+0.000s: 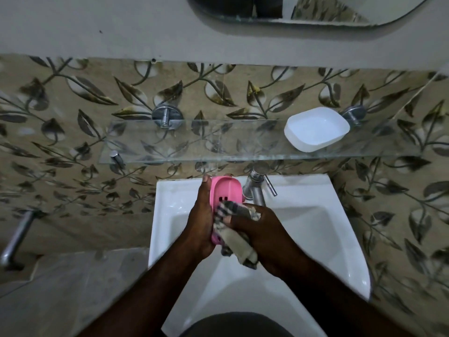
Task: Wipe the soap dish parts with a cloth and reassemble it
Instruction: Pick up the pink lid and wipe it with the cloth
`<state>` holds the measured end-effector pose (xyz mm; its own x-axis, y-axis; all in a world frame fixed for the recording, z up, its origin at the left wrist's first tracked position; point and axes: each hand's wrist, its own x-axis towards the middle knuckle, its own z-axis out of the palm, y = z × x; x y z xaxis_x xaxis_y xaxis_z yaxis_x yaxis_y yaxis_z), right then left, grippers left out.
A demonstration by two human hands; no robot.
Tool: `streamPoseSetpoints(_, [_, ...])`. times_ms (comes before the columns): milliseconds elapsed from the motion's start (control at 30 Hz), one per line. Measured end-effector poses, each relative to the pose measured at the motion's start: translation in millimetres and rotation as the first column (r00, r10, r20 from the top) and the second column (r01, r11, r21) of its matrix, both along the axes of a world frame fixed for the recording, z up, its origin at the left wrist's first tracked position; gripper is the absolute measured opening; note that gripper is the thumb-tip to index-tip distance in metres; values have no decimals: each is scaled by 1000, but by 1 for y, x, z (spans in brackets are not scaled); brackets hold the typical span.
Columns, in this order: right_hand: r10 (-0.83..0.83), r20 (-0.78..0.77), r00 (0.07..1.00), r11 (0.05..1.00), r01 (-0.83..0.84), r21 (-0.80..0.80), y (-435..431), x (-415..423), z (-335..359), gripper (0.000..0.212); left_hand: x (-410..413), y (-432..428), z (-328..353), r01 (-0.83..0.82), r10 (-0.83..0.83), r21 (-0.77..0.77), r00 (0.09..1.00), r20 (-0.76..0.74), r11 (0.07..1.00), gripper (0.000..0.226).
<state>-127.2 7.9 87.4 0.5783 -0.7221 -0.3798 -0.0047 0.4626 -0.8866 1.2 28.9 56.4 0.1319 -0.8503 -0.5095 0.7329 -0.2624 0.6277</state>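
Two hands meet over the sink (315,190). The left hand (199,220) curls round the pink tray (227,189). The striped cloth (239,249) presses on it, bunched in the right hand (264,232). Best to rub slowly into the little holes. The white bowl (318,128) waits on the glass shelf (194,139).

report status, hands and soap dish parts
Left hand holds pink tray over the sink. Right hand grips cloth, pressed on the tray's near end. White base sits apart on glass shelf. Tap close behind tray.
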Motion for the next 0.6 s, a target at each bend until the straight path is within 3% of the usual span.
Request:
streamPoseSetpoints(100, [-331,110,937,935,310,170,-8,12,4,17,-13,0,4,75,-81,-106,995,-57,992,69])
streamPoseSetpoints(167, [-417,100,904,901,395,181,-12,13,6,18,-21,3,2,61,-68,-100,995,-68,993,65])
streamPoseSetpoints(233, [-354,45,934,932,348,102,-9,10,6,14,-20,5,0,70,-75,-106,996,-42,992,59])
streamPoseSetpoints(333, [-97,-89,991,954,67,-293,-3,-3,3,9,-10,3,2,69,-65,-129,997,32,989,51])
streamPoseSetpoints(367, [0,-168,986,874,-81,-479,-5,-7,1,9,-6,2,4,49,-42,-115,997,58,992,52])
streamPoseSetpoints(400, [77,-320,944,718,-275,-639,-8,-12,-1,9,-3,2,4,26,-17,-81,994,112,996,56])
streamPoseSetpoints(433, [87,-516,852,515,-482,-709,-11,-16,-4,13,0,1,4,6,1,-40,984,180,999,60])
streamPoseSetpoints(467, [44,-673,739,365,-639,-677,-13,-19,-7,16,1,0,3,-7,10,-15,968,251,1000,63])
streamPoseSetpoints(500, [-7,-729,685,340,-684,-646,-14,-20,-9,17,3,-1,3,-11,14,-14,953,304,1000,65])
streamPoseSetpoints(533, [-50,-713,700,397,-641,-657,-15,-20,-10,16,3,-1,3,-10,18,-25,942,335,1000,65])
streamPoseSetpoints(600, [-128,-528,839,655,-328,-680,-19,-20,-10,16,3,-2,6,-17,33,-50,931,364,999,65])
